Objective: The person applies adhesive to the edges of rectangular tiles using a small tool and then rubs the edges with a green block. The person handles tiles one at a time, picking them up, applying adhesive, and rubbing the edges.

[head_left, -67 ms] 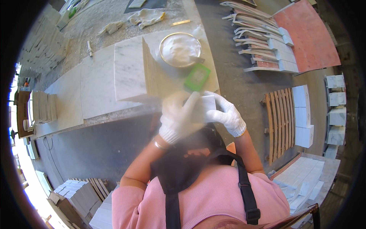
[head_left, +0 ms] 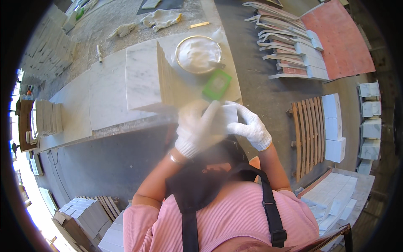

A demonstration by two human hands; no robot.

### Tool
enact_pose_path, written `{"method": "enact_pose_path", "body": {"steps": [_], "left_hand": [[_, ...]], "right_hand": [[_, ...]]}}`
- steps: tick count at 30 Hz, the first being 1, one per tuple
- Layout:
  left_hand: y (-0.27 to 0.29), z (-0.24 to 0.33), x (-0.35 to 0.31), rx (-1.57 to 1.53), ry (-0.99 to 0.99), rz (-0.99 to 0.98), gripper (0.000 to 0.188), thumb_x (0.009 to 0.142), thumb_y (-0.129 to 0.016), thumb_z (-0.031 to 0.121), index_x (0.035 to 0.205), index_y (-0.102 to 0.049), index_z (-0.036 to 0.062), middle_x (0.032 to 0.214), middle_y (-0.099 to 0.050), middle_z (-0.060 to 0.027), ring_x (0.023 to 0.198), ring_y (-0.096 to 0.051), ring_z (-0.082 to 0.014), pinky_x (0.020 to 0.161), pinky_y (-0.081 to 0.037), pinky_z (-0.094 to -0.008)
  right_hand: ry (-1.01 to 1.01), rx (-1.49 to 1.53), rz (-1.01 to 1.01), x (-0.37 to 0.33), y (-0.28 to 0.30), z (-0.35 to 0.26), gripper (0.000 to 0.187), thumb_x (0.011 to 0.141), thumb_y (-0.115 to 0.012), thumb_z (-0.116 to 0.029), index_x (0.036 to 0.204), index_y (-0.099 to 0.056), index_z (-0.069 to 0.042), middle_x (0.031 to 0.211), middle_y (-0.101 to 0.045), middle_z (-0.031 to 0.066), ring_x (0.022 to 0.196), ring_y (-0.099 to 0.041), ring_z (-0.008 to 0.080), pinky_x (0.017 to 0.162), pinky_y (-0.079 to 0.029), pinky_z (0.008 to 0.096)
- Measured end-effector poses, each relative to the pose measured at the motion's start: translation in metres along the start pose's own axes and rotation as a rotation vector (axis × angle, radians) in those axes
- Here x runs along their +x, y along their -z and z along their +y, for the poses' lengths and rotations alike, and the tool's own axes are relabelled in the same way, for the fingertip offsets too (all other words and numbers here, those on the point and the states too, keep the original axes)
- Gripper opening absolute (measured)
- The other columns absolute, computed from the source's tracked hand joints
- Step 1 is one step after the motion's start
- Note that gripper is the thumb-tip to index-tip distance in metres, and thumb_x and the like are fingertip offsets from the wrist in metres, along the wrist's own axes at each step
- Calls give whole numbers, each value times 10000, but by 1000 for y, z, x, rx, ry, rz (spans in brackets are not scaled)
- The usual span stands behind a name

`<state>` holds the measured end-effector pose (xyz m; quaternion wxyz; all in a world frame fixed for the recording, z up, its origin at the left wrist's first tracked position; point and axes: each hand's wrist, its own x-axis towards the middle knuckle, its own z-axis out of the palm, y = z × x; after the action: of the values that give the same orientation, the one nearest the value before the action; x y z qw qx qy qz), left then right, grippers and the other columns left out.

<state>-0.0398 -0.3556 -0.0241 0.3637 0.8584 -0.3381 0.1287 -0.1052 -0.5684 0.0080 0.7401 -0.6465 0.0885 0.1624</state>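
Observation:
A small white tile (head_left: 229, 112) is between my two white-gloved hands at the table's near right edge. My right hand (head_left: 252, 129) grips its right side, thumb on the near corner and fingers behind. My left hand (head_left: 195, 128) closes on the left side, one finger pointing up along it; a hazy patch blurs this hand and the tile's lower part. Just beyond lies a green rectangular block (head_left: 217, 85) with a pale patch. Past that is a round, gold-rimmed bowl (head_left: 178, 62) of white paste, with a dark, flat tool (head_left: 217, 64) at its near rim.
Left of the bowl, a stack of marble tiles (head_left: 142, 77) stands on the table (head_left: 105, 94). Farther back lie crumpled gloves (head_left: 159, 19) and a yellow strip (head_left: 199, 25). To the right are a wooden pallet (head_left: 308, 134), white blocks (head_left: 333, 128) and a rack of pale strips (head_left: 285, 46).

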Motion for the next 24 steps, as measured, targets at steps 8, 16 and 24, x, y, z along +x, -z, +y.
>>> {"method": "enact_pose_path", "body": {"steps": [8, 16, 24], "left_hand": [[5, 3, 0, -29, 158, -54, 959, 497, -977, 377, 1357, -643, 117, 1214, -629, -146, 1095, -618, -389, 942, -509, -512], [-1, 17, -4, -42, 209, -139, 954, 506, -967, 399, 1352, -643, 102, 1216, -625, -168, 1124, -610, -388, 966, -508, -515], [-2, 20, -6, -105, 259, -209, 977, 504, -973, 416, 1363, -643, 88, 1244, -621, -179, 1139, -626, -402, 981, -527, -509]], "right_hand": [[-36, -199, 141, -26, 29, 18, 693, 902, -746, -113, 1544, -512, -1, 1394, -665, 116, 1160, -675, 178, 937, -550, 316], [100, -103, 244, -30, 28, 15, 551, 1020, -614, -268, 1490, -571, 15, 1313, -710, 146, 982, -728, 186, 716, -550, 277], [126, 75, 187, -16, 12, 10, 605, 1036, -651, -366, 1490, -571, 26, 1336, -699, 129, 1109, -677, 165, 902, -525, 284]]}}
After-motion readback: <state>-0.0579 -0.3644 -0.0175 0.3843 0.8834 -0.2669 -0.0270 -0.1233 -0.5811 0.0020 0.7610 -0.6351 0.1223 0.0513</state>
